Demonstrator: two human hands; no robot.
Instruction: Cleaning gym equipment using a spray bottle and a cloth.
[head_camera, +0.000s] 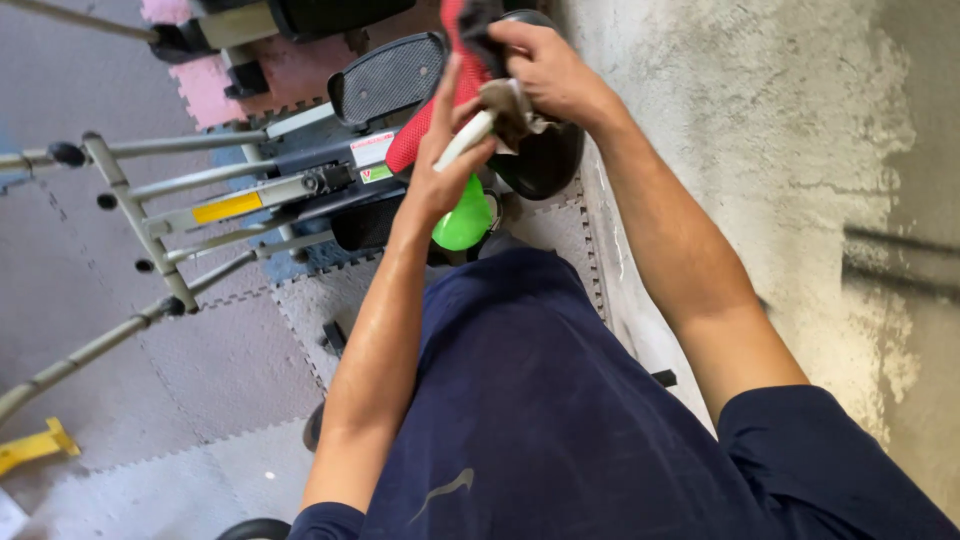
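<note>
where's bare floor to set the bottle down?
Free: grey foam mat between the exercise machine and the left hand's forearm; paler mat nearer, lower left. Crowded: around both hands, left hand on the green bottle, right hand holding a rag, tight against the wall.

Exercise machine (250, 195) on foam-tile floor (230, 370)

left hand (445, 165) grips a white handle (466, 139); right hand (545, 70) presses a cloth (512, 108) against it.

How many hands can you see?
2. The left hand grips a white handle above a green bottle. The right hand presses a cloth against the red padded part, near the wall.
</note>
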